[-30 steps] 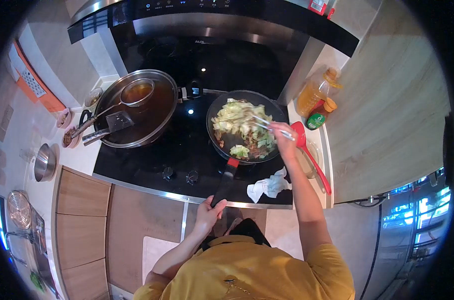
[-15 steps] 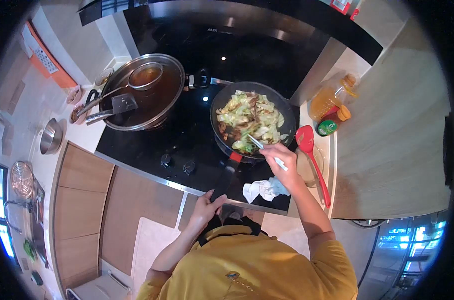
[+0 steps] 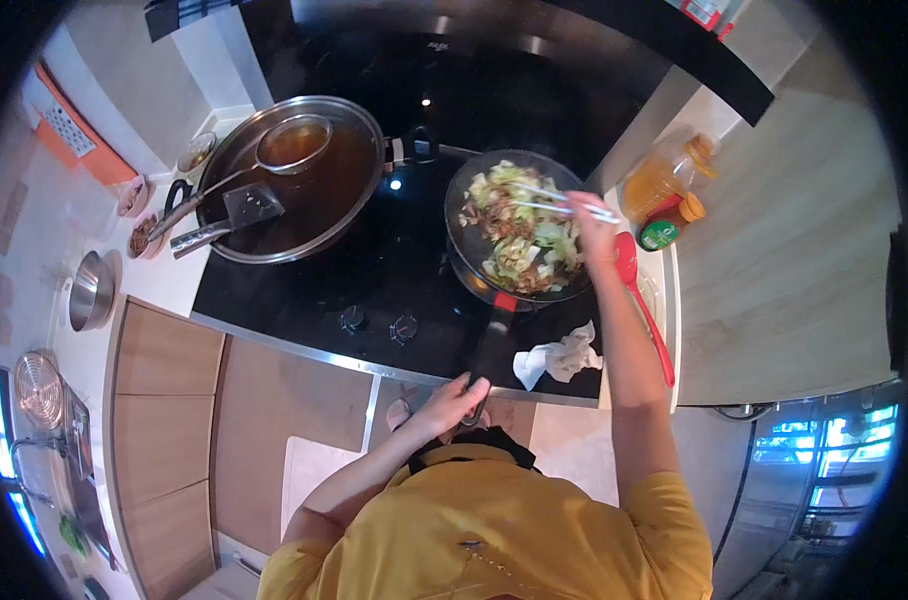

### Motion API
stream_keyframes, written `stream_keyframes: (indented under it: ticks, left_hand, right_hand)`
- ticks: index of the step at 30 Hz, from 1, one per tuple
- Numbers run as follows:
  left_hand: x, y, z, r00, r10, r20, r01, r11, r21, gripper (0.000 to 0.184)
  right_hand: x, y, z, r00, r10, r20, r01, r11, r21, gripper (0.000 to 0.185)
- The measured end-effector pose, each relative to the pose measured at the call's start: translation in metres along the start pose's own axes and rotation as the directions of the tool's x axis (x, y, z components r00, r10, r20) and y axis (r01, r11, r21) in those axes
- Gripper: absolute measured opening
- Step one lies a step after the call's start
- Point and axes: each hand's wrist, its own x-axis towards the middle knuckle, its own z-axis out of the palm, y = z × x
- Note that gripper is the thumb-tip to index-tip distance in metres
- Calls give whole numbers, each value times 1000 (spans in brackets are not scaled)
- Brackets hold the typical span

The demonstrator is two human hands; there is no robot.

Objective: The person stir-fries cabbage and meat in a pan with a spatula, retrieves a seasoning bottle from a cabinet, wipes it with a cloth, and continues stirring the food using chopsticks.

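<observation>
A dark frying pan [image 3: 468, 252] on the hob holds chopped cabbage [image 3: 553, 236] mixed with browned pieces. My left hand [image 3: 456, 403] is closed around the pan's black handle [image 3: 493, 335], near its end at the counter edge. At the right rim, my right hand [image 3: 593, 230] grips a pair of pale chopsticks [image 3: 544, 207]. Their tips point left and reach into the food. A crumpled white cloth [image 3: 564, 357] lies on the hob below the pan, beside my right forearm.
Left of the pan, a wide pot [image 3: 354, 215] of brown liquid carries a strainer [image 3: 294, 145] and a metal spatula [image 3: 252, 204]. To the right are an oil bottle [image 3: 659, 185], a green-labelled jar [image 3: 660, 233] and a red spatula [image 3: 649, 315]. A steel bowl [image 3: 92, 290] stands far left.
My right hand has moved up to the pan's right rim, and the chopsticks now lie flatter, pointing left. The food has been shifted about. My left hand stays on the handle; the whole view has shifted slightly.
</observation>
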Motion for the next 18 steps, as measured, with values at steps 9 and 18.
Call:
stream_keyframes:
  ticks: [9,18]
  left_hand:
    - [47,-73,-101,521,718,-462,-197,628,753,58]
    - [58,-80,-102,518,676,-524,-176,684,708,46]
  right_hand:
    - [-73,-102,-67,982,118,-149,-138,982,-131,13]
    - [-36,-5,-30,983,-149,-105,118,961,-250,13]
